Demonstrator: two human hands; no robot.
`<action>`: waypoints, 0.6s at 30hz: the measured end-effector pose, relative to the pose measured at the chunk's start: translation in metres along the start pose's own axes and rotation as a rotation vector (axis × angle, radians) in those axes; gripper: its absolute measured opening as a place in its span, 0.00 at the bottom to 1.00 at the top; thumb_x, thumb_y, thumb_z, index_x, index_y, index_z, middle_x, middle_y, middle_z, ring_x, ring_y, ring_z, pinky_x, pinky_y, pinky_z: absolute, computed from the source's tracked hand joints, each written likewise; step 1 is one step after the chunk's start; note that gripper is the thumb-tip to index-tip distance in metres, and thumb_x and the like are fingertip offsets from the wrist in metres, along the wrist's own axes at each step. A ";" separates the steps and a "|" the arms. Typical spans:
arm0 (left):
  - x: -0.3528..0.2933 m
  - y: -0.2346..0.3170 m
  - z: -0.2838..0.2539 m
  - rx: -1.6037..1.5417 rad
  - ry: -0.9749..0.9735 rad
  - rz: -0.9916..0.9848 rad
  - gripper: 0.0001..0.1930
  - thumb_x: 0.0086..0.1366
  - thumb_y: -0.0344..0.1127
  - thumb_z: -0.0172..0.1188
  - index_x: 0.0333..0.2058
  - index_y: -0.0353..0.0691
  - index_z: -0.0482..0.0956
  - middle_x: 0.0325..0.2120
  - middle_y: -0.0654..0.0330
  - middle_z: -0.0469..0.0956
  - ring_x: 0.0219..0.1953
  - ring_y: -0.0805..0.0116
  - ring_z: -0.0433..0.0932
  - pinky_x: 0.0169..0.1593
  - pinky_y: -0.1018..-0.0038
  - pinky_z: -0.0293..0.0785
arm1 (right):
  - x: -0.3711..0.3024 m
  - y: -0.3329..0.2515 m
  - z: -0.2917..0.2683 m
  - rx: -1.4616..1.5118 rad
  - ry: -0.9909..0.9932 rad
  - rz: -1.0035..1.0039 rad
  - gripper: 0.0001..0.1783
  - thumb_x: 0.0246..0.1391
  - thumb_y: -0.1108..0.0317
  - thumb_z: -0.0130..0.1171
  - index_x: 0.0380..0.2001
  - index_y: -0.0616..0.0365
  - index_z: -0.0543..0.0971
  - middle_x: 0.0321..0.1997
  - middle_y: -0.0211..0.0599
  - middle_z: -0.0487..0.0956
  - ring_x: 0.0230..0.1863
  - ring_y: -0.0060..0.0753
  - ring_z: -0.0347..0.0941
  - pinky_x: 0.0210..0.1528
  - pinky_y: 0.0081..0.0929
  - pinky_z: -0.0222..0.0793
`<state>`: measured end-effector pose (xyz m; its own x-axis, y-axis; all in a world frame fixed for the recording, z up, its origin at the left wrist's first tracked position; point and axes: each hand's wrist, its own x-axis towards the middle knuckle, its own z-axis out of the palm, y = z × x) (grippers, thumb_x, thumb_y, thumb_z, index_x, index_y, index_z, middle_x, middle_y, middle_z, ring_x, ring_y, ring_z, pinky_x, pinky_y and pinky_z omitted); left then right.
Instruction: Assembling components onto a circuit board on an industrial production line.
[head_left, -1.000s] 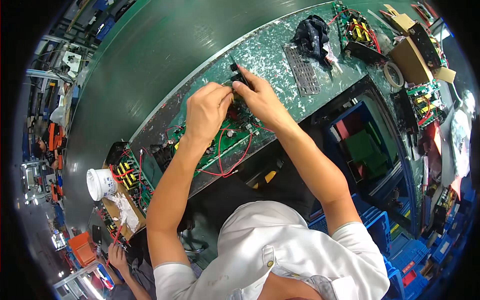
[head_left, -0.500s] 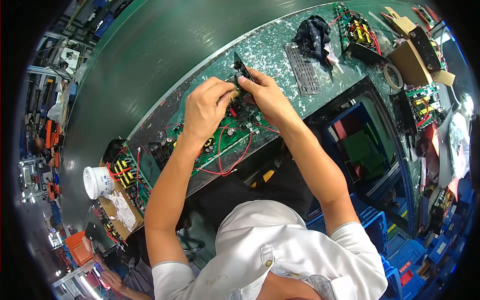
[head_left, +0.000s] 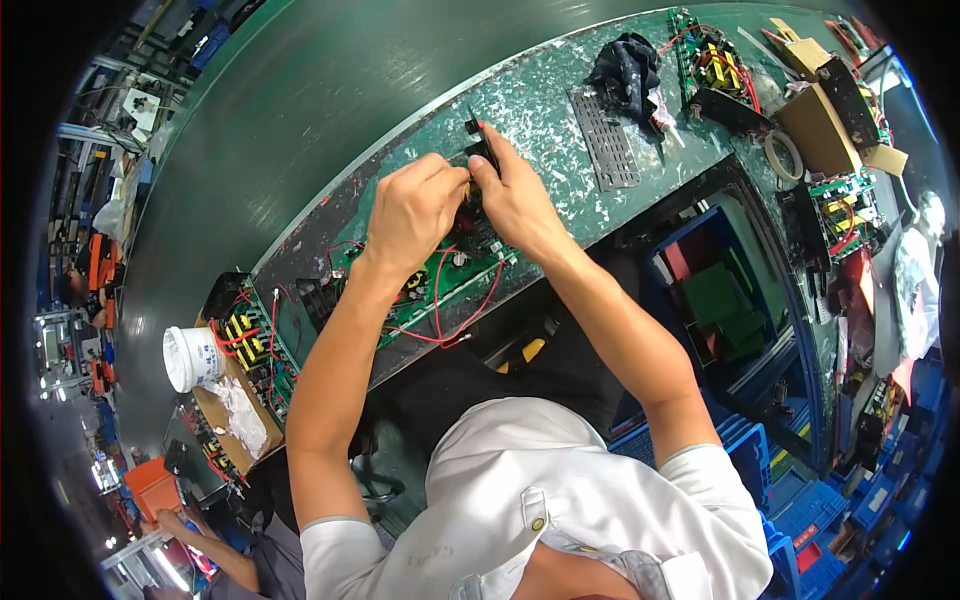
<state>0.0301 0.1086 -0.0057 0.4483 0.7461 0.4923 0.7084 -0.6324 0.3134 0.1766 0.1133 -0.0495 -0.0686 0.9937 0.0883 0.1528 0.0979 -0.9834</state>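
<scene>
A green circuit board (head_left: 420,312) with red wires lies on the bench in front of me, partly covered by my forearms. Over its far end, my right hand (head_left: 518,200) grips a thin black plate (head_left: 483,143), thumb on the near face and fingers behind it. My left hand (head_left: 414,208) is close beside it with its fingertips pinched together against the plate's lower part. Whatever sits between those fingertips is too small and hidden to make out. Loops of red wire (head_left: 437,300) hang over the board's near edge.
At the left, a white tub (head_left: 190,360) stands by a cardboard box (head_left: 225,440) and another circuit board (head_left: 255,345). To the right lie a slotted black strip (head_left: 605,140), a dark cloth (head_left: 627,72), more boards and a tape roll (head_left: 784,156). A co-worker's arm (head_left: 215,550) shows lower left.
My right hand has shifted slightly left with the black plate, which now shows more edge-on. My left hand stays pinched close by. The co-worker's arm at lower left has moved.
</scene>
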 end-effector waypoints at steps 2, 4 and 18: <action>-0.003 0.001 0.002 -0.042 0.012 -0.045 0.05 0.53 0.26 0.65 0.31 0.35 0.81 0.25 0.55 0.77 0.29 0.53 0.79 0.33 0.63 0.75 | -0.002 -0.004 0.002 -0.045 0.009 -0.028 0.28 0.65 0.63 0.48 0.64 0.66 0.64 0.62 0.61 0.70 0.65 0.53 0.66 0.65 0.34 0.59; -0.005 0.001 0.001 -0.076 0.027 -0.097 0.05 0.54 0.27 0.64 0.30 0.36 0.82 0.25 0.54 0.77 0.29 0.52 0.79 0.33 0.62 0.75 | 0.000 -0.004 0.002 -0.055 -0.018 -0.011 0.28 0.65 0.63 0.49 0.64 0.66 0.64 0.61 0.61 0.71 0.64 0.53 0.67 0.65 0.34 0.59; 0.007 0.129 -0.165 -0.423 0.119 -0.038 0.07 0.53 0.33 0.65 0.33 0.41 0.85 0.30 0.58 0.81 0.26 0.64 0.76 0.28 0.70 0.71 | 0.021 0.012 -0.027 -0.134 -0.036 -0.081 0.28 0.62 0.63 0.53 0.64 0.62 0.66 0.61 0.56 0.73 0.63 0.49 0.69 0.65 0.32 0.59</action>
<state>0.0349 -0.0025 0.1724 0.3427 0.7568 0.5566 0.4264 -0.6533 0.6256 0.2038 0.1371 -0.0548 -0.1207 0.9800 0.1580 0.2752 0.1860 -0.9432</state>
